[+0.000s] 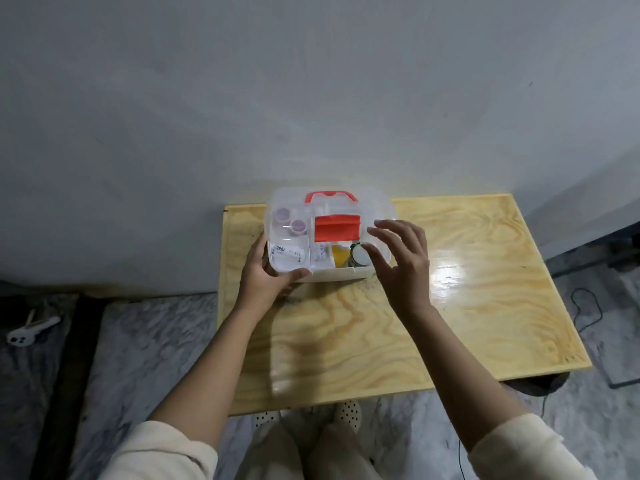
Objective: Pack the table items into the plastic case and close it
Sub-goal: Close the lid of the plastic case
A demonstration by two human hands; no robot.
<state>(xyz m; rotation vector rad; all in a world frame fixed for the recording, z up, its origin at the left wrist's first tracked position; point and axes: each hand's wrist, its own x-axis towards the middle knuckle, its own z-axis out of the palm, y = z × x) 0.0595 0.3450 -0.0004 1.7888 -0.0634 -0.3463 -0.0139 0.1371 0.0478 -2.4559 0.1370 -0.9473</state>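
A clear plastic case (375,206) with a red handle (330,196) and a red latch (336,228) stands at the far left of the wooden table (467,289). Its translucent lid lies over the top. Through it I see pink tape rolls (290,220), white packets (289,255), a yellow item (339,257) and a round white-topped jar (360,257). My left hand (268,271) grips the case's near left corner. My right hand (401,258) hovers at the right end of the case, fingers spread, holding nothing.
The table butts against a grey wall at the back. A marble-patterned floor surrounds it, with a white power plug (29,332) at the left and a black cable (585,306) at the right. My knees and spotted slippers (348,412) sit below the near edge.
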